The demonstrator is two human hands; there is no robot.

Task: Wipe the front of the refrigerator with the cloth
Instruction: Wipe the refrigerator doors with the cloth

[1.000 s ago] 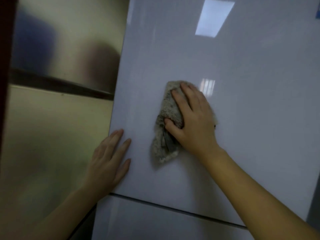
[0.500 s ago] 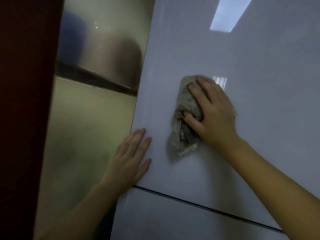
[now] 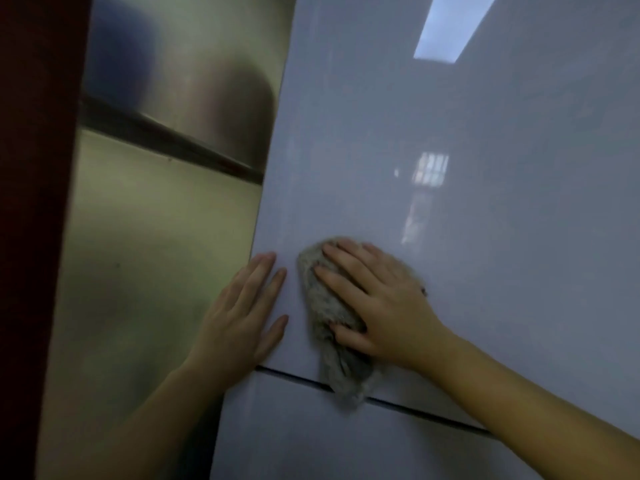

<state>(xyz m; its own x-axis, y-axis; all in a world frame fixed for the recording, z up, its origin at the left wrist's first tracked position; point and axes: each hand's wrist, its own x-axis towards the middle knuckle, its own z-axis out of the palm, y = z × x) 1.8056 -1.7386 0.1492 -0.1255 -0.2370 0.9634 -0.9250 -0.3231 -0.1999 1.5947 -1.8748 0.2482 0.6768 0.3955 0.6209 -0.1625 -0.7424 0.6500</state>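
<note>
Moved since the earlier frames: right hand (image 3: 384,306) and cloth (image 3: 323,303), from mid-door down to the lower edge of the upper refrigerator door (image 3: 485,254); the gap to the left hand (image 3: 242,317) is now narrow. Item, cloth: grey, fuzzy, bunched into a long upright wad, flat against the door near its lower left corner, its ragged lower end hanging across the dark seam (image 3: 426,414) onto the lower door (image 3: 304,441). Item, right hand: laid over the cloth's right side, fingers straight and slightly spread, pointing up and left, thumb lying across the wad's lower part, palm pressing it to the door; no curl of the fingers round the fabric shows. Item, left hand: bare, flat on the door's left edge just above the seam, fingers straight and close together, thumb out to the right, holding nothing, close beside the cloth but not touching it. Item, refrigerator front: pale glossy panel, carrying the reflection of a ceiling light (image 3: 450,29) near the top edge and a small window reflection (image 3: 429,171) above the right hand. Item, brushed metal panel (image 3: 156,271): left of the door, crossed by a dark horizontal band (image 3: 173,140). Item, dark red strip (image 3: 31,202): along the frame's far left.
</note>
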